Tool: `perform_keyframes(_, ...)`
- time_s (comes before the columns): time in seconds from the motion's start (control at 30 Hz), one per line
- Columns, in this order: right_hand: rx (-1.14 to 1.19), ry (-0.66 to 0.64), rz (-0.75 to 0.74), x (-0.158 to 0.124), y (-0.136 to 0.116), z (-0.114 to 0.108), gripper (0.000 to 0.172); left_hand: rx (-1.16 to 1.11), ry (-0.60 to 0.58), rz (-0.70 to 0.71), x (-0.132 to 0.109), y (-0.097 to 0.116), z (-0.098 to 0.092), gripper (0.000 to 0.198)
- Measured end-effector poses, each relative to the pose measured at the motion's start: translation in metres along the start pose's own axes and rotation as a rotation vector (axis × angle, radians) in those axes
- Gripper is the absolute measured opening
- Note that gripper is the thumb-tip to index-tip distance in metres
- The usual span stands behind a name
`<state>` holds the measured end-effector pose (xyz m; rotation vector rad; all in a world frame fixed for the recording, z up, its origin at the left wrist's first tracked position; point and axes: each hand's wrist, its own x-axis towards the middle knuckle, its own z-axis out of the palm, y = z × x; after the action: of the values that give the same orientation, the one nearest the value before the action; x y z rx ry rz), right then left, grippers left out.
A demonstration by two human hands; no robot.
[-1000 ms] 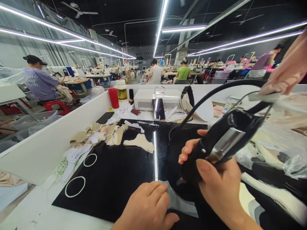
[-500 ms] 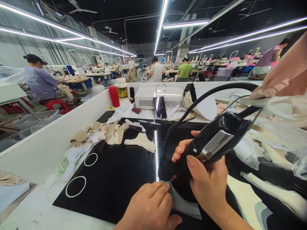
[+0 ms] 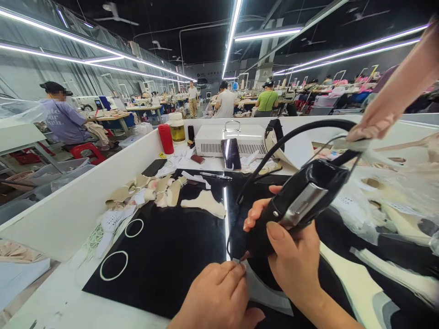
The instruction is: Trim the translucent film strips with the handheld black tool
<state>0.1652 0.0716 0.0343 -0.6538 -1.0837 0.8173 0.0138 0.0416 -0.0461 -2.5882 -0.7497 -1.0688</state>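
Observation:
My right hand is wrapped around a black corded hand tool with a silver metal lever on its side. The tool leans, its working end low over the black mat; that end is mostly hidden. Under it lies a thin, grey, curved fabric piece flat on the mat. My left hand presses the near end of this piece with bent fingers held together, close beside the tool's tip. From the tool's top a thick black cable arcs left, and a pink cloth strip is tied up there.
Cream fabric pieces lie right of my right hand, near clear plastic bags. A cream cutout, a pen and two white rings rest on the mat. Behind stand a white vented box, a phone and a red cylinder.
The view has shifted slightly, so the table scene sits a little further right. The tool has tilted or moved slightly left toward my left fingers. Both hands keep their holds.

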Motion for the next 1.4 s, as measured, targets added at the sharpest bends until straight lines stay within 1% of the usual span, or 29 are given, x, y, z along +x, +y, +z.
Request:
perform_keyframes(0.2,-0.037,0.029,0.004,0.001,0.0,0.001,0.032,-0.008,0.018,-0.008,0.003,0.001,-0.001,0.041)
perform_keyframes(0.27,-0.032,0.031,0.023,0.001,0.001,0.002,0.033,0.001,0.018,-0.009,0.004,0.0,-0.002,0.043)
perform_keyframes(0.47,0.043,0.001,0.061,0.0,0.004,0.007,0.039,0.005,0.025,-0.007,0.006,0.0,-0.005,0.047)
perform_keyframes(0.57,0.061,-0.002,0.063,-0.001,0.005,0.009,0.035,-0.003,0.032,-0.011,0.007,0.0,-0.005,0.046)
perform_keyframes(0.7,0.065,-0.045,0.047,0.0,0.006,0.007,0.032,-0.008,0.02,-0.009,0.007,0.0,-0.007,0.045)
perform_keyframes(0.77,0.054,-0.046,0.047,0.002,0.004,0.004,0.029,-0.008,-0.01,-0.012,0.006,-0.001,-0.009,0.044)
perform_keyframes(0.83,0.033,-0.02,0.024,0.002,0.001,0.0,0.028,-0.008,-0.05,-0.011,0.006,-0.002,-0.012,0.043)
perform_keyframes(0.93,0.006,0.005,0.008,-0.003,-0.007,-0.011,0.036,-0.011,-0.126,-0.014,0.005,-0.002,-0.017,0.042)
perform_keyframes(1.03,-0.022,-0.01,0.072,-0.012,-0.019,-0.025,0.039,-0.012,-0.176,-0.02,0.008,-0.001,-0.023,0.042)
perform_keyframes(1.13,-0.038,-0.033,0.112,-0.023,-0.032,-0.041,0.041,-0.013,-0.192,-0.021,0.014,0.001,-0.028,0.042)
perform_keyframes(1.2,-0.049,-0.026,0.085,-0.027,-0.04,-0.048,0.042,-0.005,-0.203,-0.015,0.017,0.002,-0.029,0.041)
perform_keyframes(1.3,-0.061,0.016,0.036,-0.03,-0.048,-0.053,0.044,0.007,-0.223,-0.007,0.019,0.002,-0.031,0.04)
perform_keyframes(1.4,-0.066,0.042,0.037,-0.03,-0.052,-0.054,0.043,0.01,-0.225,0.004,0.018,0.001,-0.031,0.038)
